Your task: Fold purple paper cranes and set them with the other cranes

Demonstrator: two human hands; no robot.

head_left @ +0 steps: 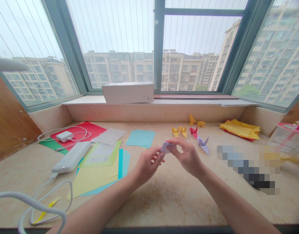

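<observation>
Between my two hands, a little above the counter, is a small folded piece of lavender paper point(166, 148). My left hand point(149, 164) pinches its left edge with thumb and fingers. From the other side my right hand point(187, 156) grips it, thumb at the front and fingers over the top. Just beyond my right hand lies a lavender folded paper crane point(203, 144), with a red paper crane point(193, 132) behind it. Several yellow paper cranes point(183, 131) stand near these. To the left of my hands sits a stack of light blue paper squares point(140, 138).
On the left are a white power strip point(72, 157), a white charger point(64, 136) with cables, red paper point(90, 130) and yellow sheets point(95, 178). Yellow papers point(239, 129) and a clear plastic container point(289, 138) lie right. A white box point(128, 93) rests on the windowsill.
</observation>
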